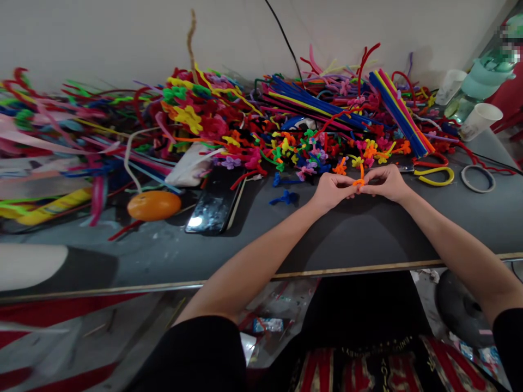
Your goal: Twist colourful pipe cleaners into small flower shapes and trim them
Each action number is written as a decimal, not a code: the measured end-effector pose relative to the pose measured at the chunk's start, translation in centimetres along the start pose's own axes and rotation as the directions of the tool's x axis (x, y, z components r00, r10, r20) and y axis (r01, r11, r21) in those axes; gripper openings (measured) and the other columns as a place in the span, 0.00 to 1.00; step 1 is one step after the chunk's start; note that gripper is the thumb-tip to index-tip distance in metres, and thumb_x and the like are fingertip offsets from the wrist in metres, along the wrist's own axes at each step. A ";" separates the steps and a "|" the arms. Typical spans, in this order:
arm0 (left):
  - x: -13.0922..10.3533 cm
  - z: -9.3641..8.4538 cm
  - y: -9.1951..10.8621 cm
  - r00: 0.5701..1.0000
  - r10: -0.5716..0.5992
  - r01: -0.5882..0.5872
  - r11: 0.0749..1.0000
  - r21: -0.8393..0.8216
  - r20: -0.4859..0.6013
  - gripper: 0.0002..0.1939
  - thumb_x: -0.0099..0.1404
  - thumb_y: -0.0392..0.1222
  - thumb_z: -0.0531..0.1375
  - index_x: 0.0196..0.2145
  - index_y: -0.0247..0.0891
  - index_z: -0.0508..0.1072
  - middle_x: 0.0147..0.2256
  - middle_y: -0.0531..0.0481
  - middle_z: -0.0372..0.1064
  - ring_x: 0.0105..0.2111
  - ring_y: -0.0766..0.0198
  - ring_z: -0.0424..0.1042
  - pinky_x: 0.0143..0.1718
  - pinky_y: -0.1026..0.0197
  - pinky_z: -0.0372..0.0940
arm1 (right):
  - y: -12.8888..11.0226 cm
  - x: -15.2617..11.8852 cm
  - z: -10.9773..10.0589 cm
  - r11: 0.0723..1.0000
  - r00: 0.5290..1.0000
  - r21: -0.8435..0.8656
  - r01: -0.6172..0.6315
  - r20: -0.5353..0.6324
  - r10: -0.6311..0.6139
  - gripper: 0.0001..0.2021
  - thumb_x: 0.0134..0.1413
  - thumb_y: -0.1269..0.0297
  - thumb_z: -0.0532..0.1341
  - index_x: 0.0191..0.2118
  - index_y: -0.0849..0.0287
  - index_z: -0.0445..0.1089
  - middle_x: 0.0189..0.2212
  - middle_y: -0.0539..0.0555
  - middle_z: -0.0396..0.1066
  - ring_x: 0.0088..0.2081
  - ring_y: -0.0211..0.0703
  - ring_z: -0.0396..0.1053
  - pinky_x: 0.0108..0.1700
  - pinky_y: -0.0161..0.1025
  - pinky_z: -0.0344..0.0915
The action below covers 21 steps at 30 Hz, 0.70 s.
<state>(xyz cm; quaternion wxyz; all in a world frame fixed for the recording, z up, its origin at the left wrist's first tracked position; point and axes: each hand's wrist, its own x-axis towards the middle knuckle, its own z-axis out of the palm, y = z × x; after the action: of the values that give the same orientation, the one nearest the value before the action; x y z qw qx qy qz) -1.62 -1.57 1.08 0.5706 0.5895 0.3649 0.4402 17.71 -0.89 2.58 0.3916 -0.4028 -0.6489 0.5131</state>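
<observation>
An orange pipe cleaner (362,173), partly bent into loops with one end sticking up, is pinched between both my hands above the table's front half. My left hand (334,190) grips it from the left, and my right hand (386,183) from the right, fingertips nearly meeting. The fingers cover part of its looped section. Just beyond lie small twisted pipe-cleaner flowers (314,149) in many colours. Two blue twisted pieces (285,197) rest left of my left hand. Scissors with yellow and red handles (435,175) lie to the right of my right hand.
Heaped pipe cleaners (196,103) line the wall, with straight blue bundles (398,114) on top. A phone (214,201) and an orange oval object (154,206) lie left. Right are a tape roll (478,178) and paper cups (482,120). The table edge (351,269) runs in front of me.
</observation>
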 end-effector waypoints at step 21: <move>1.0 -0.4 -1.9 0.952 0.131 -0.097 0.986 0.134 -0.278 0.13 0.57 0.47 0.68 0.35 0.35 0.80 0.34 0.46 0.80 0.32 0.64 0.76 0.37 0.62 0.71 | 0.5 -0.1 1.7 0.877 0.912 -0.409 0.253 -0.203 -0.358 0.08 0.55 0.62 0.64 0.35 0.59 0.80 0.26 0.53 0.78 0.25 0.36 0.71 0.27 0.34 0.66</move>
<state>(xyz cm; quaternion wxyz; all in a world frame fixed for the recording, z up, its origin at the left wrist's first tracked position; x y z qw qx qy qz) -1.52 -0.34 -0.74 0.4494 0.5726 0.4344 0.5305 16.28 -1.53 1.75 0.4697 -0.4281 -0.7302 0.2508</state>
